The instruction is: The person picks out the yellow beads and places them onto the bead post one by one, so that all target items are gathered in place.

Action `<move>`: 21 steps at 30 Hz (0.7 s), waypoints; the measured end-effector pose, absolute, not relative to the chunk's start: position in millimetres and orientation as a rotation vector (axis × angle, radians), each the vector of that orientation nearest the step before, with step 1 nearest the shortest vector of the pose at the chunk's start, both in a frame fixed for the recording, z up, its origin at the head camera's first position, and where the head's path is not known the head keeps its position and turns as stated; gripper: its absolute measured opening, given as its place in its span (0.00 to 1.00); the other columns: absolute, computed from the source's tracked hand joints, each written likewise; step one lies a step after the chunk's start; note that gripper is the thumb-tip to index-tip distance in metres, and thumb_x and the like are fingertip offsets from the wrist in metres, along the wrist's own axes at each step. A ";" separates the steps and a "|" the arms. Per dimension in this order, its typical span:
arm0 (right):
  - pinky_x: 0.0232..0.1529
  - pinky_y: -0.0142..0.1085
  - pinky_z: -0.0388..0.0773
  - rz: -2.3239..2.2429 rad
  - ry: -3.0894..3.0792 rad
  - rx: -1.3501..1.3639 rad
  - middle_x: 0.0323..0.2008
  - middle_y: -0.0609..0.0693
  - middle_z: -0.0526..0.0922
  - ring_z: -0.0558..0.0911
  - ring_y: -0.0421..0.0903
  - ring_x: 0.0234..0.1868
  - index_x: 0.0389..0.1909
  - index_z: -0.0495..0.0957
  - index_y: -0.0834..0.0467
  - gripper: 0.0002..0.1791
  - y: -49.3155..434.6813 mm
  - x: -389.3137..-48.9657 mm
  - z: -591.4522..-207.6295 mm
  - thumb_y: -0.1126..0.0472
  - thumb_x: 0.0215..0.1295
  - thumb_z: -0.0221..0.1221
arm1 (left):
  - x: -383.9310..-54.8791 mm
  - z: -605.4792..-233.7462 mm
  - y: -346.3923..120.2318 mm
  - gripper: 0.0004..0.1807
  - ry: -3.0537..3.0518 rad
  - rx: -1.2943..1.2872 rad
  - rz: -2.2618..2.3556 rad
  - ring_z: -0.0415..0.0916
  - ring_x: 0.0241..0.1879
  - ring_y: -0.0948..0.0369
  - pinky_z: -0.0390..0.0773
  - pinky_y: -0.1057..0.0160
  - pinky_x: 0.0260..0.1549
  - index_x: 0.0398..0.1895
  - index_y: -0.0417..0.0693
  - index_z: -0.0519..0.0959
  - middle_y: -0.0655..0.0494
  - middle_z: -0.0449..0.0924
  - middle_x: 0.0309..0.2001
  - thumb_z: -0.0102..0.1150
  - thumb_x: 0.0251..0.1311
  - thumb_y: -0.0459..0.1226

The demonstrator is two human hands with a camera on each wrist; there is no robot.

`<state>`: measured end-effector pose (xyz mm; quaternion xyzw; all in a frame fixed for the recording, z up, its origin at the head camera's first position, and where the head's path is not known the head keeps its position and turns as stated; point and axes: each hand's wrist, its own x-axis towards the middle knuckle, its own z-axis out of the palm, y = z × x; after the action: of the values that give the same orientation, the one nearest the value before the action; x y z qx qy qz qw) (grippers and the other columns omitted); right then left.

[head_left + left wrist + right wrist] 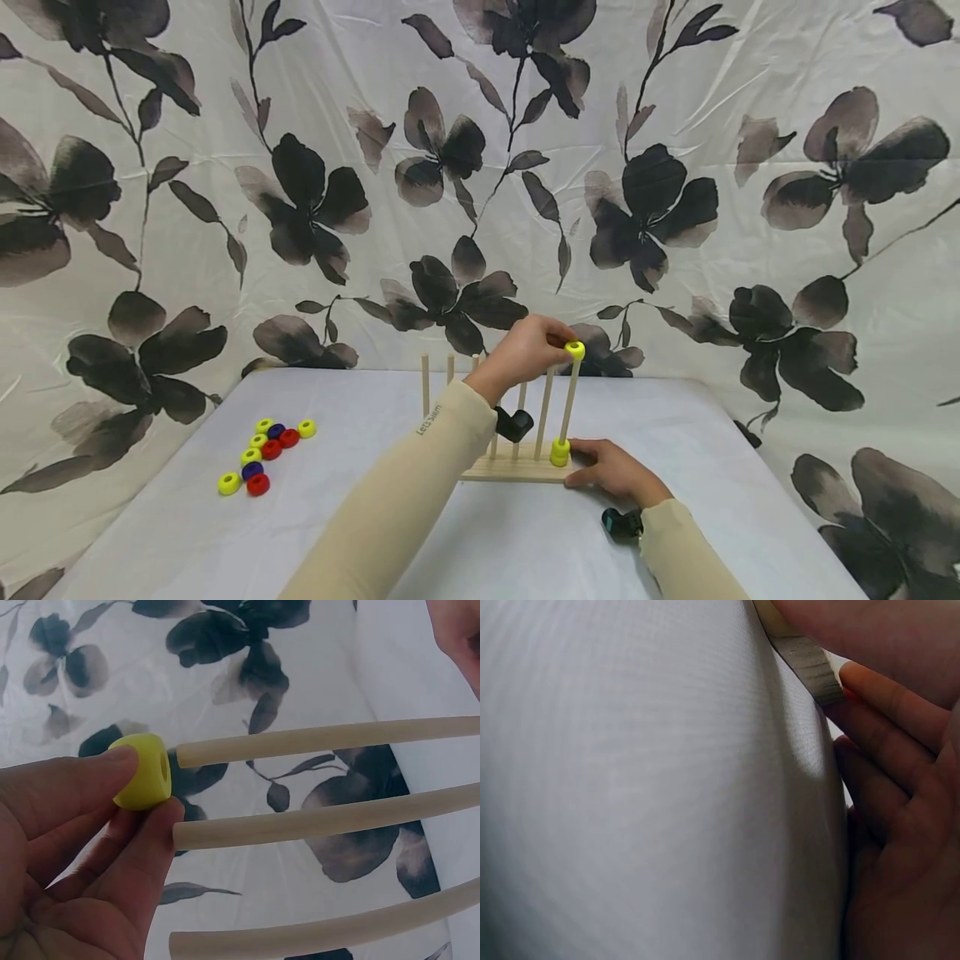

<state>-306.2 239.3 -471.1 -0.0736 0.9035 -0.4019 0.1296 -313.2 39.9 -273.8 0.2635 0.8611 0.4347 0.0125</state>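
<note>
My left hand [528, 354] pinches a yellow bead [575, 350] between thumb and fingers at the top of the rightmost peg. In the left wrist view the yellow bead [142, 772] faces a peg tip with its hole, a small gap between them. The wooden peg stand [517, 473] has several upright pegs, partly hidden by my left arm. Yellow beads [559, 452] sit stacked at the bottom of the rightmost peg. My right hand [618, 471] grips the stand's right end; in the right wrist view its thumb and fingers lie about the base end [810, 667].
Loose yellow, red [258, 484] and blue [252, 472] beads lie in a cluster on the left of the white-covered table [172, 533]. A flower-patterned cloth [315, 208] hangs behind the table. Black devices [621, 525] are worn at both wrists.
</note>
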 end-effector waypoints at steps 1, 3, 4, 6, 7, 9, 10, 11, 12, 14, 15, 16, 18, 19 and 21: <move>0.70 0.62 0.56 -1.170 2.624 -0.210 0.68 0.55 0.69 0.62 0.60 0.72 0.65 0.72 0.52 0.42 239.7 -306.4 -471.2 0.50 0.45 0.75 | -313.4 -274.2 40.8 0.15 2.680 0.821 1.358 0.80 0.43 0.63 0.82 0.69 0.43 0.52 0.45 0.82 0.54 0.83 0.47 0.62 0.61 0.32; 0.70 0.62 0.55 -1.172 2.623 -0.203 0.68 0.55 0.69 0.62 0.60 0.72 0.65 0.73 0.52 0.42 240.2 -306.8 -471.4 0.50 0.45 0.75 | -314.3 -275.2 42.3 0.16 2.673 0.828 1.364 0.80 0.43 0.64 0.82 0.69 0.43 0.52 0.45 0.82 0.53 0.83 0.47 0.62 0.61 0.32; 0.70 0.62 0.55 -1.174 2.620 -0.196 0.68 0.55 0.69 0.62 0.61 0.72 0.65 0.73 0.51 0.42 240.2 -306.7 -471.2 0.51 0.45 0.75 | -314.8 -276.0 42.9 0.16 2.670 0.833 1.365 0.80 0.43 0.64 0.82 0.69 0.43 0.52 0.45 0.82 0.53 0.83 0.47 0.62 0.61 0.32; 0.69 0.63 0.55 -1.174 2.623 -0.191 0.68 0.55 0.69 0.62 0.61 0.72 0.65 0.73 0.51 0.42 240.4 -306.4 -471.3 0.51 0.44 0.75 | -315.6 -277.0 44.7 0.16 2.660 0.845 1.366 0.80 0.43 0.64 0.82 0.69 0.43 0.53 0.44 0.82 0.53 0.83 0.48 0.61 0.61 0.31; 0.69 0.63 0.55 -1.171 2.627 -0.193 0.68 0.55 0.70 0.62 0.61 0.72 0.65 0.73 0.51 0.42 240.2 -306.2 -472.1 0.51 0.44 0.75 | -315.6 -277.6 45.1 0.16 2.658 0.852 1.366 0.81 0.43 0.64 0.82 0.69 0.43 0.53 0.44 0.82 0.52 0.83 0.48 0.61 0.61 0.31; 0.69 0.63 0.55 -1.165 2.637 -0.196 0.68 0.55 0.70 0.62 0.61 0.72 0.64 0.73 0.51 0.42 239.8 -305.0 -472.1 0.51 0.45 0.75 | -316.3 -279.1 46.2 0.16 2.652 0.865 1.365 0.81 0.43 0.64 0.82 0.70 0.42 0.53 0.43 0.81 0.52 0.83 0.48 0.61 0.61 0.31; 0.69 0.63 0.55 -1.162 2.640 -0.198 0.68 0.55 0.70 0.62 0.61 0.72 0.64 0.73 0.51 0.41 239.7 -304.7 -472.4 0.50 0.45 0.75 | -316.5 -279.7 46.7 0.16 2.656 0.870 1.357 0.81 0.43 0.64 0.82 0.70 0.42 0.53 0.43 0.81 0.52 0.83 0.48 0.61 0.61 0.30; 0.69 0.62 0.56 -1.161 2.644 -0.202 0.68 0.55 0.70 0.62 0.60 0.72 0.64 0.73 0.51 0.41 240.0 -304.7 -473.1 0.50 0.45 0.75 | -316.5 -279.9 47.2 0.16 2.658 0.874 1.351 0.81 0.43 0.64 0.82 0.70 0.42 0.53 0.43 0.81 0.51 0.83 0.49 0.60 0.61 0.30; 0.69 0.62 0.56 -1.164 2.644 -0.204 0.68 0.55 0.70 0.62 0.60 0.72 0.64 0.73 0.51 0.41 240.1 -304.8 -473.7 0.51 0.45 0.75 | -316.6 -280.2 47.8 0.16 2.662 0.877 1.346 0.81 0.43 0.64 0.82 0.70 0.42 0.53 0.43 0.81 0.51 0.83 0.49 0.60 0.61 0.30; 0.70 0.62 0.56 -1.172 2.639 -0.205 0.68 0.55 0.70 0.62 0.60 0.72 0.64 0.74 0.51 0.41 240.2 -304.9 -474.6 0.51 0.45 0.75 | -316.7 -280.4 48.4 0.17 2.670 0.876 1.329 0.81 0.44 0.64 0.82 0.70 0.43 0.54 0.43 0.81 0.51 0.83 0.49 0.60 0.61 0.30; 0.69 0.62 0.56 -1.176 2.635 -0.206 0.68 0.55 0.70 0.62 0.60 0.72 0.64 0.74 0.51 0.41 240.2 -304.9 -474.8 0.51 0.45 0.75 | -316.4 -280.3 48.5 0.17 2.677 0.876 1.319 0.81 0.44 0.64 0.82 0.70 0.42 0.54 0.43 0.81 0.51 0.83 0.49 0.60 0.61 0.30; 0.69 0.62 0.56 -1.178 2.634 -0.208 0.68 0.55 0.70 0.62 0.60 0.72 0.64 0.74 0.51 0.41 240.2 -305.2 -475.1 0.50 0.45 0.75 | -316.5 -280.4 48.8 0.17 2.683 0.877 1.309 0.81 0.44 0.63 0.82 0.70 0.42 0.54 0.43 0.81 0.51 0.83 0.50 0.60 0.61 0.30; 0.69 0.62 0.56 -1.185 2.629 -0.210 0.68 0.55 0.70 0.62 0.60 0.72 0.64 0.74 0.51 0.41 239.9 -305.5 -474.9 0.51 0.44 0.75 | -316.8 -280.2 49.1 0.17 2.694 0.889 1.290 0.81 0.45 0.63 0.82 0.71 0.42 0.54 0.43 0.81 0.51 0.83 0.50 0.60 0.62 0.31; 0.69 0.62 0.56 -1.183 2.631 -0.211 0.68 0.55 0.70 0.62 0.60 0.72 0.64 0.74 0.50 0.41 239.8 -305.8 -474.6 0.50 0.44 0.75 | -317.1 -280.0 49.2 0.17 2.701 0.898 1.279 0.81 0.46 0.63 0.81 0.71 0.42 0.55 0.43 0.81 0.51 0.83 0.51 0.60 0.62 0.31; 0.69 0.62 0.56 -1.180 2.637 -0.217 0.68 0.55 0.70 0.63 0.60 0.72 0.63 0.74 0.51 0.41 239.5 -306.4 -473.9 0.51 0.44 0.75 | -317.9 -279.6 49.3 0.17 2.713 0.911 1.262 0.81 0.46 0.63 0.81 0.71 0.42 0.55 0.43 0.81 0.51 0.82 0.51 0.60 0.62 0.31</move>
<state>-306.4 239.5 -473.9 -0.0742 0.9034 -0.4044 0.1219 -317.9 49.3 -279.6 0.2913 0.8673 0.4036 0.0068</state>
